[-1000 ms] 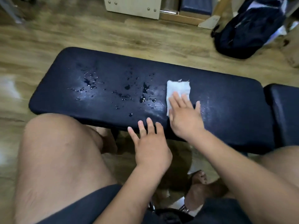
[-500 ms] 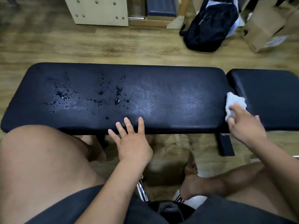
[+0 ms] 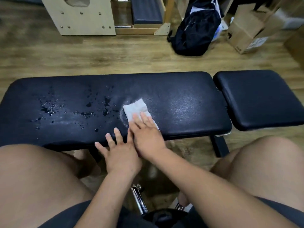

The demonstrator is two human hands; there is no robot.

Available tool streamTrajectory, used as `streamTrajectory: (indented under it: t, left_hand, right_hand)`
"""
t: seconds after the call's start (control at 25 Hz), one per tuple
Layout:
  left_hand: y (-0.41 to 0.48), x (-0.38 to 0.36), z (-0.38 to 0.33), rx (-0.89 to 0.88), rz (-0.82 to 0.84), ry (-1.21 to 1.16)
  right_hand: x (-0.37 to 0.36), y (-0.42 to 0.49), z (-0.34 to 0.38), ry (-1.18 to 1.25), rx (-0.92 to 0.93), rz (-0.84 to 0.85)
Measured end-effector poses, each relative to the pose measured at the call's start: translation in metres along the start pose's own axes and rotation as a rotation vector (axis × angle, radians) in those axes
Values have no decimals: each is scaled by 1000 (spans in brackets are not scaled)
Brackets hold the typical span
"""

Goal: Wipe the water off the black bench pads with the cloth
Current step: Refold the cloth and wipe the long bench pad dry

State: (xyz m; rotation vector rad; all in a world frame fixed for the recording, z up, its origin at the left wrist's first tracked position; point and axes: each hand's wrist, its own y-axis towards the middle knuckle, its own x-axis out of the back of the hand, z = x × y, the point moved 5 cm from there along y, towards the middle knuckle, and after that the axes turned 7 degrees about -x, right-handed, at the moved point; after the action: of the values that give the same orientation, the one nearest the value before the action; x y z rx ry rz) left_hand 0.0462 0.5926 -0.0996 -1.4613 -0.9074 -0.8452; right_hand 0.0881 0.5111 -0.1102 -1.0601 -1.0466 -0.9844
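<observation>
- Across the left half of the long black pad of the table, water drops lie scattered and unwiped. A fast sweep would likely push them over the near edge onto the floor or the bare knees.
- The left hand rests on the pad's near edge with fingers straight and spread, holding nothing. It sits just beside the nearest drops and may block the cloth's path.
- The small pale cloth lies flat mid-pad, just right of the drops. Being small, it may soak through and only smear.
- The right hand presses the cloth with straight fingers and does not grip it, so the cloth could bunch or slip free.
- The short pad at far right shows no drops.
</observation>
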Motion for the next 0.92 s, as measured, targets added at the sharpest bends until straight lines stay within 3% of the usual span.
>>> streamTrajectory:
  t: [0.12,0.2,0.32,0.44,0.6,0.76,0.92]
  left_hand:
    - [-3,2,-3,7,24,11]
    - [0,1,-6,9,14,18]
    - [1,-3,-7,14,-1,5]
    - [0,-5,-6,8,-25,-1]
    - [2,-5,-9,-2,-7,-18]
    - [1,-7,-8,-28,-27,-26]
    - [-1,-9,-6,-68,-94,-28]
  right_hand:
    - [10,-15,-55,31,-3,-76]
    - [22,-36,-128,49,-211,-142]
    - [47,-67,-225,84,-555,-112]
    - [57,-64,-232,85,-688,-139]
    - [31,-36,-153,35,-516,-146]
    - [19,-2,-52,91,-197,-119]
    - [13,46,-25,173,-119,-89]
